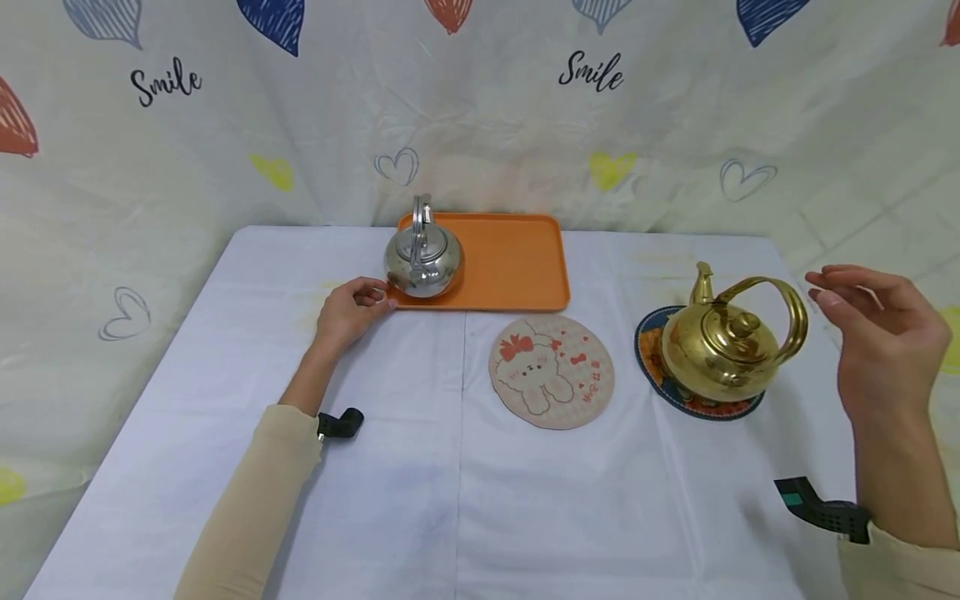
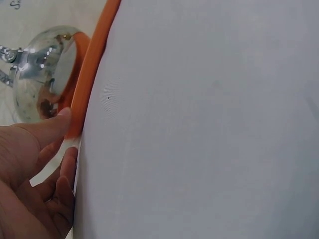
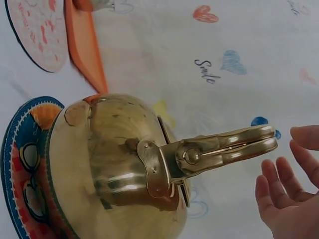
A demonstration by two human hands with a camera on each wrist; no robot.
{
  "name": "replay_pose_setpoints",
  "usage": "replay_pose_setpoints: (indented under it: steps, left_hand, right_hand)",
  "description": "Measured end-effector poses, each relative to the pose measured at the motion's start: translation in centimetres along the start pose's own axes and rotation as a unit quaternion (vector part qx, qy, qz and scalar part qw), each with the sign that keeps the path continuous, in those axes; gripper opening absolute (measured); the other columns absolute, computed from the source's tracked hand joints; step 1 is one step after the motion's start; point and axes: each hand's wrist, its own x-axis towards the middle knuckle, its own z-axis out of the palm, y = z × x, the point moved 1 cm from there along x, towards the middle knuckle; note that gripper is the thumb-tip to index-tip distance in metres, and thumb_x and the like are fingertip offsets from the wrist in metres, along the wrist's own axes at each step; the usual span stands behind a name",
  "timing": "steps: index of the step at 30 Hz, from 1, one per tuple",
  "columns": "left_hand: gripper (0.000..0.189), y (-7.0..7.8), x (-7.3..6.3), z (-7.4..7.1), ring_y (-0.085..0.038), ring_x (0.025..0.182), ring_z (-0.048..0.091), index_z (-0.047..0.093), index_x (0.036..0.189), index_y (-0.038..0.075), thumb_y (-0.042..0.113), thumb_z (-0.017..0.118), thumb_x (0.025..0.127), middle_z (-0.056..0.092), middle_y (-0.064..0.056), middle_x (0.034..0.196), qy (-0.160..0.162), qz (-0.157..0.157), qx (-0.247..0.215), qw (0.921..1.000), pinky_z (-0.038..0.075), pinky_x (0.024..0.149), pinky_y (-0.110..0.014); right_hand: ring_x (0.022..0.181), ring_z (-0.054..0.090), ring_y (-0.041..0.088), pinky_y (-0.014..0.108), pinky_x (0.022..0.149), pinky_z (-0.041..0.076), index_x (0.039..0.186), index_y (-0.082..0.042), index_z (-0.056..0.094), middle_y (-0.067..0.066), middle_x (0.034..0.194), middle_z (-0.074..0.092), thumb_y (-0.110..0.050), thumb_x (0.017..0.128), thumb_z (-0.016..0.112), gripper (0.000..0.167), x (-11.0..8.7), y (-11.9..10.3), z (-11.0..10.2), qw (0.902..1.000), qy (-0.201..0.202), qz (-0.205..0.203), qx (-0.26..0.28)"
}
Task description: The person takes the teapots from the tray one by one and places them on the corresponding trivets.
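Observation:
At the front-left corner of the orange tray, my left hand holds the rim. In the left wrist view the thumb lies against the tray's rim, with the other fingers bent beside and below the corner. The silver teapot sits upright on the tray's left part, close to that hand. My right hand is raised to the right of the gold teapot, fingers loosely bent and apart from its handle. That teapot stands on a dark patterned round coaster.
A pale round mat with a bunny drawing lies in front of the tray, left of the gold teapot. White cloth covers the table. Behind it hangs a patterned curtain.

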Motion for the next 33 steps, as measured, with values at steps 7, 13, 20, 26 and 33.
replay_pose_setpoints:
  steps: [7,13,20,26,33]
  left_hand:
    - [0.043,0.0,0.1,0.1,-0.029,0.114,0.061,0.067,0.133,0.012,0.034,0.075,0.097,0.068,-0.013,0.126,0.002,0.003,-0.004,1.0000,0.047,0.097,-0.040]
    - [0.044,0.0,-0.1,0.1,-0.030,0.115,0.062,0.066,0.134,0.012,0.034,0.075,0.097,0.069,-0.013,0.126,0.003,0.001,0.001,1.0000,0.047,0.098,-0.042]
    - [0.044,0.0,-0.1,0.2,-0.030,0.115,0.062,0.066,0.134,0.012,0.034,0.075,0.097,0.069,-0.013,0.127,0.002,-0.001,0.000,1.0000,0.048,0.099,-0.042]
    - [0.044,-0.1,0.1,0.2,-0.029,0.115,0.062,0.066,0.133,0.012,0.034,0.075,0.097,0.069,-0.013,0.127,0.003,0.006,-0.001,1.0000,0.048,0.099,-0.042]
    - [0.044,-0.1,-0.1,0.0,-0.030,0.115,0.063,0.066,0.134,0.012,0.034,0.075,0.096,0.069,-0.013,0.126,0.003,0.006,-0.001,1.0000,0.047,0.099,-0.042]
  right_hand:
    - [0.103,0.071,0.019,0.016,0.094,0.054,0.116,0.025,0.062,0.010,0.108,0.073,0.019,0.088,0.068,0.029,0.2,-0.7,1.1,0.9891,-0.069,-0.056,-0.117]
    - [0.108,0.068,0.007,0.010,0.099,0.050,0.120,0.014,0.068,-0.007,0.115,0.071,0.014,0.090,0.069,0.031,0.1,-0.9,2.5,0.9386,-0.118,-0.090,-0.311]
    - [0.105,0.068,0.003,0.008,0.097,0.049,0.122,0.007,0.070,-0.009,0.114,0.071,0.015,0.089,0.069,0.033,0.4,-0.8,3.6,0.9320,-0.153,-0.092,-0.316]
    - [0.103,0.068,0.001,0.007,0.093,0.049,0.122,0.008,0.070,-0.013,0.114,0.069,0.013,0.090,0.070,0.033,0.4,-0.7,4.2,0.9232,-0.159,-0.081,-0.340]
    - [0.103,0.067,-0.004,0.005,0.093,0.048,0.122,0.005,0.070,-0.017,0.114,0.066,0.007,0.091,0.073,0.032,0.3,-0.5,5.5,0.9116,-0.168,-0.085,-0.365]
